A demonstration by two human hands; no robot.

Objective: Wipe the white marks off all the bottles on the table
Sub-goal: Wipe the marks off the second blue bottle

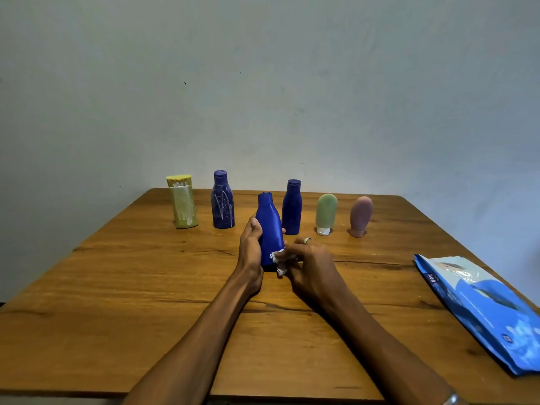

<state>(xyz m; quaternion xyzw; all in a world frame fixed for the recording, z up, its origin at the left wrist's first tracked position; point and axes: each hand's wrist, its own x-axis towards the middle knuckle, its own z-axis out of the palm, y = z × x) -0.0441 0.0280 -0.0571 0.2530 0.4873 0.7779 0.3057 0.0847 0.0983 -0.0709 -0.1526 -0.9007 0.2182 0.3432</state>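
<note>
Left hand (252,244) wrapped round the left side of a blue bottle (270,229), fingertips showing past its right side. Right hand (309,264), ring on one finger, pinching a crumpled white wipe (279,260) against the bottle's lower right. Bottle upright near the tabletop's (146,287) centre, smooth plastic, shouldered, narrow-necked.

Along the far edge, from the left corner: yellow flat tube (182,201) smeared with white streaks; dark blue bottle (223,200) scrawled with white lines; plain blue capped bottle (291,207); green rounded tube (325,213) on a white cap; pink rounded tube (361,214).

Glossy blue wipes pack (482,305) flat at the right edge; printed lettering too small to read, possibly "mee".
</note>
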